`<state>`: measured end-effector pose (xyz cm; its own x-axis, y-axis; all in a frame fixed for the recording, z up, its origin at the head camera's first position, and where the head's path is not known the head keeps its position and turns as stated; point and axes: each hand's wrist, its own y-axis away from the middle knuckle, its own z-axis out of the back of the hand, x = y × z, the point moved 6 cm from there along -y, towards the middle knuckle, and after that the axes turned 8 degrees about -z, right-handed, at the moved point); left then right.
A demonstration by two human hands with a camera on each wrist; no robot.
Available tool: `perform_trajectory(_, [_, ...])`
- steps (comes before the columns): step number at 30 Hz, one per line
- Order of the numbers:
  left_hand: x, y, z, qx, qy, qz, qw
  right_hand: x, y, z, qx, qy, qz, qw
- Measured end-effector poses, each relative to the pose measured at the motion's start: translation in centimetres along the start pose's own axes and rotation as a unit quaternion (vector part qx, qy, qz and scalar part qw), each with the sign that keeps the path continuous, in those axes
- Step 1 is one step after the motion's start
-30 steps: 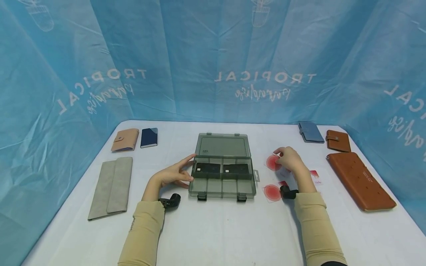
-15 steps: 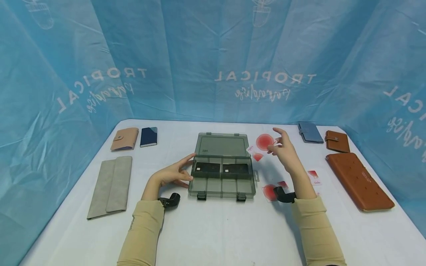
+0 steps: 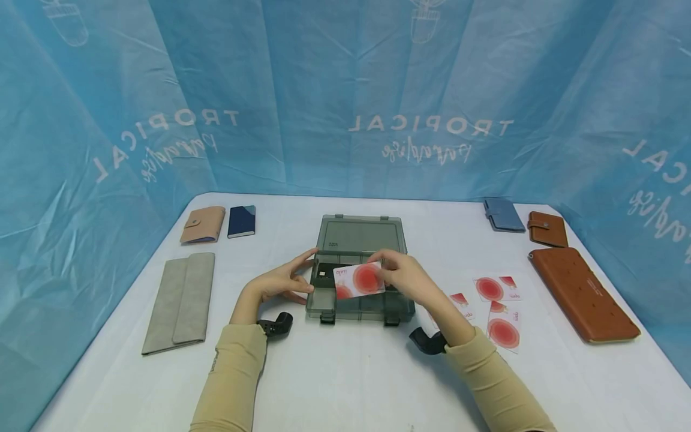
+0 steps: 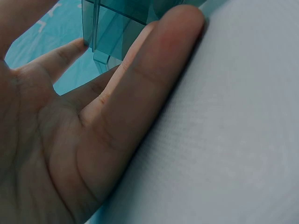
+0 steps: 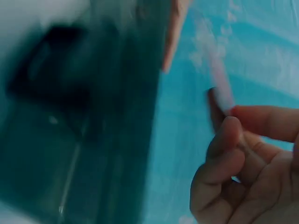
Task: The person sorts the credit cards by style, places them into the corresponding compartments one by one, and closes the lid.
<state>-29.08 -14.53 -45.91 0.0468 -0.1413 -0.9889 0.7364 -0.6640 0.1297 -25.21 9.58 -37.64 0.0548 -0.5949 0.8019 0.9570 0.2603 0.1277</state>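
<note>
A translucent green divided plastic box point(image 3: 324, 300) lies mid-table with its lid point(image 3: 363, 234) swung back. My left hand point(image 3: 279, 283) touches the box's left side, fingers spread and mostly straight; the left wrist view shows its fingers point(image 4: 145, 88) by the box edge. Over the box, my right hand point(image 3: 407, 277) pinches a white card with red circles point(image 3: 351, 281) at its right end. That card appears blurred and nearly edge-on in the right wrist view. A black card point(image 3: 324, 273) sits in a back compartment, partly covered from view by the held card.
Several more red-and-white cards point(image 3: 493, 288) lie right of the box, one partly behind the right forearm. Farther right are a brown wallet point(image 3: 585, 294), a small brown cardholder point(image 3: 547, 229) and a blue one point(image 3: 504, 215). On the left: a grey pouch point(image 3: 180, 303), beige cardholder point(image 3: 203, 225), navy booklet point(image 3: 241, 222).
My right hand has picked a red-and-white card up from the table at the right and carried it left over the box. The left hand stays at the box's side.
</note>
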Motion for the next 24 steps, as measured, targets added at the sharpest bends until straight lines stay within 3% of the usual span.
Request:
perform_trajectory(5, [-0.2,0.1,0.0,0.007,-0.001,-0.009,0.9999,0.4,0.1,-2.9,0.007,0.109,0.005,0.994])
perform_trajectory(11, [-0.3,0.2,-0.2,0.027,-0.013,-0.035,0.9989,0.4,0.2,-5.3,0.032,0.139,0.038,0.989])
perform_trajectory(17, [0.1,0.0,0.1,0.003,-0.015,-0.005,0.9999,0.2,0.2,-6.6,0.037,0.186,0.062,0.980])
perform_trajectory(24, [0.2,-0.1,0.1,-0.004,-0.019,0.001,0.9998,0.4,0.3,-7.0,0.034,0.277,0.067,0.958])
